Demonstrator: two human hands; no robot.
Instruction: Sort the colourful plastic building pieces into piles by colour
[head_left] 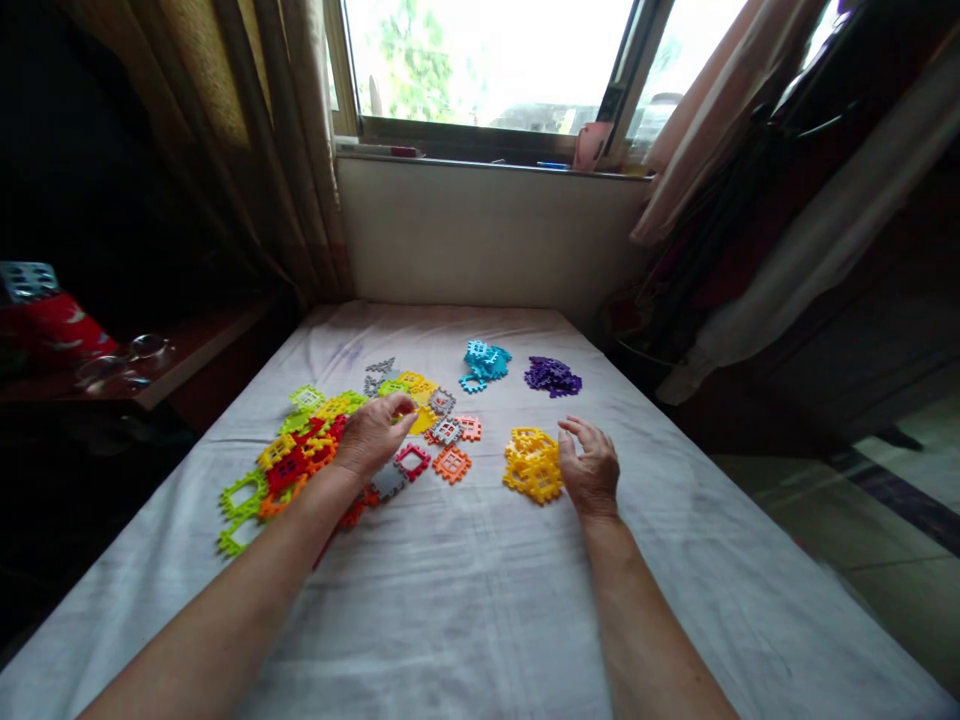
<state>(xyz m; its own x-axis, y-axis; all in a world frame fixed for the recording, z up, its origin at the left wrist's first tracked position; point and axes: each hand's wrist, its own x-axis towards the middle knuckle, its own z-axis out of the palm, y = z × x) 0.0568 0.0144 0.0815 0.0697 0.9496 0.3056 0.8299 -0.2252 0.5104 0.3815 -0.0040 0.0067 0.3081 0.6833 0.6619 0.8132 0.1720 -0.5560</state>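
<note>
My left hand (376, 432) is over the right part of a mixed pile of plastic tiles (289, 465) in green, red, orange, yellow and grey. Its thumb and fingers are bent close to a yellow tile (424, 420); whether they grip it is too small to tell. Beside the right edge of a heap of orange-yellow tiles (532, 466), my right hand (589, 462) has its fingers apart and nothing visible in them. Farther back lie a blue heap (486, 363) and a purple heap (553, 375). An orange tile (452, 464) lies between the mixed pile and the orange-yellow heap.
A white sheet (465, 620) covers the table. Behind it are a wall and a window sill (487, 160) with a pink cup (591, 146). Glasses (124, 365) and a red item (56, 330) are on a side surface at left. Clothes hang at right.
</note>
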